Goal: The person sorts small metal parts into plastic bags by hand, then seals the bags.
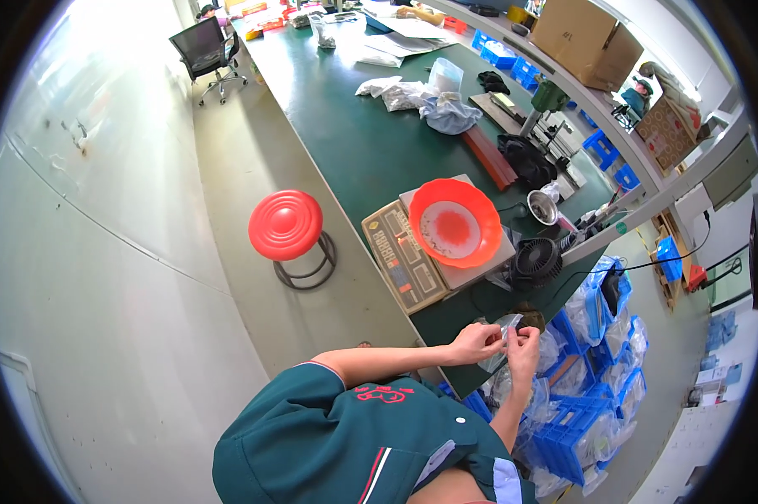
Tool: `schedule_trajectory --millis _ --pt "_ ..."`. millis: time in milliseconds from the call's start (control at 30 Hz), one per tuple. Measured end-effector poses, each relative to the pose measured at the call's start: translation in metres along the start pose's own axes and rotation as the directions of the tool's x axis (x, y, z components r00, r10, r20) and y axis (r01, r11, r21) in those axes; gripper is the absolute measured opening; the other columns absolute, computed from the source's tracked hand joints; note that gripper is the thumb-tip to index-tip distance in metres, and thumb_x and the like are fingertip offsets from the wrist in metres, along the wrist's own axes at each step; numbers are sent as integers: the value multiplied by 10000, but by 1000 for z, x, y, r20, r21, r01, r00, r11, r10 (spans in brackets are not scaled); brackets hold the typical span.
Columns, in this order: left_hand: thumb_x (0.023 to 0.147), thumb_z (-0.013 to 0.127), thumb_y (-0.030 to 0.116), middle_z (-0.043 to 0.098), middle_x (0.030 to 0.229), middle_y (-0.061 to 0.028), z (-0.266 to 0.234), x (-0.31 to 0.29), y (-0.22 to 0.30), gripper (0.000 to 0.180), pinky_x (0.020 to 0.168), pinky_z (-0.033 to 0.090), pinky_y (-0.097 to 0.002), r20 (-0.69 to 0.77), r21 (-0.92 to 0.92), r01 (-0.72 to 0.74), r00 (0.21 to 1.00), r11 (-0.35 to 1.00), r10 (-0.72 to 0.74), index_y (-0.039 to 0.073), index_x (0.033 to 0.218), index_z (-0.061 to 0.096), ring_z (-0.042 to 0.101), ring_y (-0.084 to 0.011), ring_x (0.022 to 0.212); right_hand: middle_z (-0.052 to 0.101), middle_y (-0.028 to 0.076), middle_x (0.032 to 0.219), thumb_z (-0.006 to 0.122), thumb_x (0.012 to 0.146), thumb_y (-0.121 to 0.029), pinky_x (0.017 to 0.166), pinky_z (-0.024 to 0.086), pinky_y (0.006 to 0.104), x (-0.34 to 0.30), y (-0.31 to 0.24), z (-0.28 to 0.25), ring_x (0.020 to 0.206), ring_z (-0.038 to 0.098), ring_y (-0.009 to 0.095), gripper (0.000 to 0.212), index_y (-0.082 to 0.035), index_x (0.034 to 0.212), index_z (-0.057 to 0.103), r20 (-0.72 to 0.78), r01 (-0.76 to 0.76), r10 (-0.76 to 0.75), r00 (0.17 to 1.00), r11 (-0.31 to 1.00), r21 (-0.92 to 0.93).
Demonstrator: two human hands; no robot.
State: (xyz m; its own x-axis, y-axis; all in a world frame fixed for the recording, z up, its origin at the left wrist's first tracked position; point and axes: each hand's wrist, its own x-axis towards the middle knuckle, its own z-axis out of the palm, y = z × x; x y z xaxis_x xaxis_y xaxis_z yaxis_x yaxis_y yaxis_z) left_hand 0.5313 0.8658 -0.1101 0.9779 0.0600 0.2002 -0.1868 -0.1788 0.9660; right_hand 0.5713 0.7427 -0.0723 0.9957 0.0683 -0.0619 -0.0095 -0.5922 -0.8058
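My left hand (476, 343) and my right hand (523, 349) meet over the near corner of the green table. Both sets of fingers pinch the top of a small clear plastic bag (508, 321); its contents are too small to make out. Just beyond the hands stands a beige weighing scale (402, 257) with a keypad. An orange-red bowl (490, 220) sits on its platform, with a few small bits lying inside. A dark brownish item (530, 317) rests right behind the bag, partly covered by the fingers.
A black fan (536, 261) and a metal bowl (542, 207) stand right of the scale. Blue crates (564, 437) with plastic bags fill the floor at right. A red stool (285, 224) is at left. Plastic bags (396, 92) lie farther up the green table (345, 139).
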Motion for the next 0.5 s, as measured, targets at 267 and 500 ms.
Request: schedule_trajectory --millis 267,500 --pt "686 543 154 540 587 -103 -8 -19 -10 145 501 421 -310 142 72 -10 990 997 -1 21 744 541 534 -214 526 583 148 590 598 686 -434 558 456 340 1 6 -4 531 582 254 433 -2 660 585 320 -12 193 928 871 -491" --pt "679 554 141 560 604 -100 -50 -41 5 128 519 437 -313 92 22 135 986 991 -137 24 732 554 553 -200 546 569 130 530 539 691 -349 597 457 371 3 20 12 583 580 309 375 -5 553 587 242 94 37 970 858 -505"
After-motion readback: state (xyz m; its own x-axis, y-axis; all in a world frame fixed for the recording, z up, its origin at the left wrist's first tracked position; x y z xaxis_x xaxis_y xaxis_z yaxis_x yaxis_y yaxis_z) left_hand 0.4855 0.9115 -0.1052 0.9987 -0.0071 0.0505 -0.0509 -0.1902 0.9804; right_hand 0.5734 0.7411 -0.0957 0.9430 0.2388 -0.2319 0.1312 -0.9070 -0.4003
